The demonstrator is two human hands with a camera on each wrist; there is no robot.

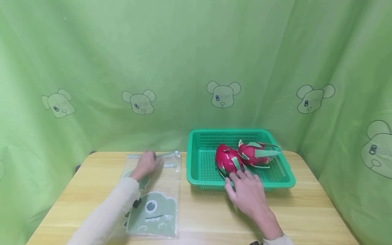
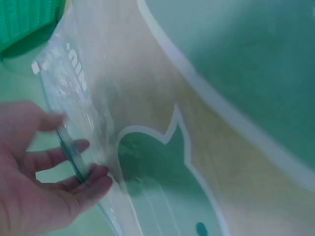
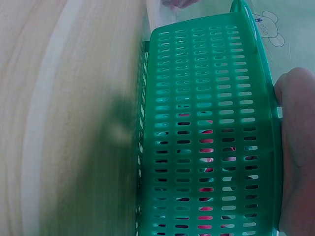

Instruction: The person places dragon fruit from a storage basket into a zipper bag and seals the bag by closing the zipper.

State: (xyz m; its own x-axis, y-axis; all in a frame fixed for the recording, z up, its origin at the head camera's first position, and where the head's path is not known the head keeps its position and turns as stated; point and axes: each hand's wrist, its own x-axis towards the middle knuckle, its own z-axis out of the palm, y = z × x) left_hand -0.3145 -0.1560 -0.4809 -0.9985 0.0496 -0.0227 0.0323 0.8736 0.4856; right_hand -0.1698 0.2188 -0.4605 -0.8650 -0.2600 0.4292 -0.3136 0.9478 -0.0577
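Note:
A clear zip bag (image 1: 163, 180) with a green cartoon monster print lies flat at the left of the table. My left hand (image 1: 147, 165) is at its top edge; in the left wrist view, the fingers (image 2: 93, 184) curl round the zip strip (image 2: 71, 156), part of them behind the film. My right hand (image 1: 248, 190) reaches over the near rim of the green basket (image 1: 193, 170), fingers extended and loosely spread, fingertips at the lower end of a red dragon fruit (image 1: 228, 160). Beside it in the basket lies a second dragon fruit (image 1: 252, 153) with long green scales.
The wooden table (image 1: 82, 190) runs up to a green curtain (image 1: 183, 68) printed with bear heads, which hangs behind and along both sides. In the right wrist view the slotted basket wall (image 3: 202, 113) fills the middle, with red fruit visible through its slots.

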